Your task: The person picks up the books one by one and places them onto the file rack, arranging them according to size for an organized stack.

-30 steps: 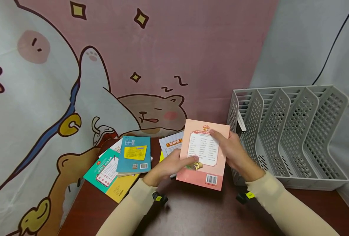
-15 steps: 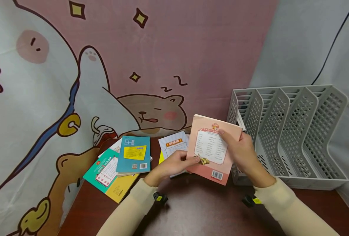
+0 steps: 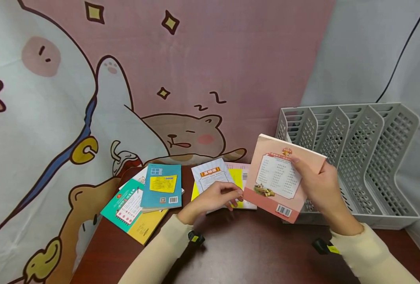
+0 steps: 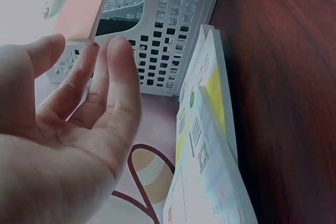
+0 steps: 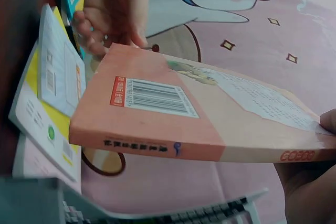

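A pink paperback book (image 3: 279, 177), barcode on its back cover, is held up by my right hand (image 3: 320, 189), thumb across the printed cover and fingers behind it. In the right wrist view its spine (image 5: 199, 152) faces the camera. My left hand (image 3: 215, 199) is at the book's lower left corner, fingers loosely bent and holding nothing. From the left wrist view, the left fingertips (image 4: 122, 51) sit just under the book's edge. Below that hand lie a pale grey-blue book (image 3: 210, 172) and a yellow and white book (image 3: 236, 176), overlapping on the table.
A grey file rack (image 3: 352, 219) with several slots stands at the right, partly behind the pink book. To the left, a blue book (image 3: 162, 175) lies on a green and yellow book (image 3: 139, 221). Behind the brown table (image 3: 231, 252) hangs a pink cartoon curtain (image 3: 249, 71).
The pink book has moved right towards the rack in my right hand. My left hand has let go of it and stayed near the same place, uncovering the books beneath.
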Motion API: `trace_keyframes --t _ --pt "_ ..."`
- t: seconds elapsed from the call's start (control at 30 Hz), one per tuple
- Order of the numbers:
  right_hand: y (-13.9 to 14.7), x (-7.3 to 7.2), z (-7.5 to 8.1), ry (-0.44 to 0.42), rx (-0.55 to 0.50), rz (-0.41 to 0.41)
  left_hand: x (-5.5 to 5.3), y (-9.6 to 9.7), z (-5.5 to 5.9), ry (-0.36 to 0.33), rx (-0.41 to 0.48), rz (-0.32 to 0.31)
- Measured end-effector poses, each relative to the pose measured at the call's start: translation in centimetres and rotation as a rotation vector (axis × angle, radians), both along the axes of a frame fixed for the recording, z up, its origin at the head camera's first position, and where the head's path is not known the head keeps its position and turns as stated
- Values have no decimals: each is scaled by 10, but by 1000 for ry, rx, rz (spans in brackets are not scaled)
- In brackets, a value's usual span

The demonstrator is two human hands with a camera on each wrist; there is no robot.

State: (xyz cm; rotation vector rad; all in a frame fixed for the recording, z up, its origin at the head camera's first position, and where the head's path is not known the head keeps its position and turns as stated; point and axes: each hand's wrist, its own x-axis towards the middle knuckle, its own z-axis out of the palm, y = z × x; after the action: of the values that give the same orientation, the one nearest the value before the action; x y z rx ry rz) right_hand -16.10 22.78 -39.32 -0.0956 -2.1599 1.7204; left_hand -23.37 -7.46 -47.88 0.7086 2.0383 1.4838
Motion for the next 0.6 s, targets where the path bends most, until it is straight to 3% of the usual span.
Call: trace_keyframes --t 0.17,0.33,0.6 --pt "18 5 2 47 29 -63 3 9 -1 -20 12 -10" --pt "39 9 8 42 -65 -106 7 21 -3 -20 19 -35" --pt "68 14 9 100 -263 -40 12 44 -9 -83 70 -60"
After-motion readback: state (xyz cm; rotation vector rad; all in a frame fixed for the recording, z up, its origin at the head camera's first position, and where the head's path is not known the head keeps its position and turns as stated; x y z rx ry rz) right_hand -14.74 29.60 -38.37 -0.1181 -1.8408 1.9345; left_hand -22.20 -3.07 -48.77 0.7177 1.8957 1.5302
